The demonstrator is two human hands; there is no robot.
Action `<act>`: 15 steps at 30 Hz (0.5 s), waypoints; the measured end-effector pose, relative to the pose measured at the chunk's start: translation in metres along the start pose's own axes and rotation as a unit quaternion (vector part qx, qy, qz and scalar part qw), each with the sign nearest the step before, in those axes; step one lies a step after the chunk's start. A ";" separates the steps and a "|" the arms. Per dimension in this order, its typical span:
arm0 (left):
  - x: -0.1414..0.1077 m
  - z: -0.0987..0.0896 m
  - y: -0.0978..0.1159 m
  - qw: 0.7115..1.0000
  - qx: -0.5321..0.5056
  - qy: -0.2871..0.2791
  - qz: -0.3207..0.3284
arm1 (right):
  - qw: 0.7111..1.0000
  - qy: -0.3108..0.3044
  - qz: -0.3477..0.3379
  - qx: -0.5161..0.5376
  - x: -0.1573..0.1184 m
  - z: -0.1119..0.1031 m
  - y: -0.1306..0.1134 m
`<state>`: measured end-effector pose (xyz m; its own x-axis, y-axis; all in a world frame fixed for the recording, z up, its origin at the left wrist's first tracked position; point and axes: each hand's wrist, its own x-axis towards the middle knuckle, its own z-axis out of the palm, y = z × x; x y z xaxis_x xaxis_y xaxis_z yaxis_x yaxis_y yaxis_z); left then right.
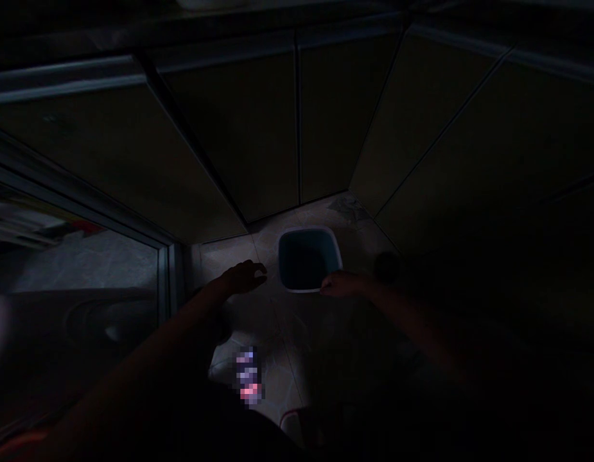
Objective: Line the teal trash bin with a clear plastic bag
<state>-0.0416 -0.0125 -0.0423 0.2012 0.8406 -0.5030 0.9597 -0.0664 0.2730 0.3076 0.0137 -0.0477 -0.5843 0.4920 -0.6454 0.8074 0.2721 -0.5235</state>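
A teal bin (310, 256) with a pale rim and rounded corners stands on the tiled floor, its mouth facing up. What lies inside it is too dark to make out. My right hand (342, 283) is closed on the rim at the bin's near right corner. To the left of the bin, my left hand (246, 276) is in the air with nothing in it; its fingers are curved, with a gap between thumb and forefinger.
Dark panelled cabinet doors (229, 128) enclose the floor (272, 321) at the back and right. A metal-edged frame (164, 276) stands at left. On the floor at the front is a bright, blurred-out patch (248, 377). The light is very dim.
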 end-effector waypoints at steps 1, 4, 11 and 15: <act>0.001 0.001 0.000 1.000 -0.005 -0.007 0.005 | 1.000 -0.005 -0.002 0.003 0.000 0.002 -0.001; 0.003 0.002 0.000 0.999 -0.028 -0.025 0.018 | 0.999 -0.015 0.000 0.028 0.000 0.004 -0.005; 0.004 0.004 -0.003 0.996 -0.053 -0.064 0.044 | 0.995 -0.043 0.032 0.085 -0.003 -0.008 -0.010; 0.008 0.007 -0.005 0.993 -0.038 -0.088 0.069 | 0.985 -0.063 0.063 0.147 -0.014 -0.029 -0.021</act>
<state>-0.0434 -0.0093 -0.0539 0.3668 0.7187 -0.5907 0.9045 -0.1269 0.4071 0.3011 0.0255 -0.0114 -0.5018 0.3944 -0.7698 0.8265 -0.0441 -0.5613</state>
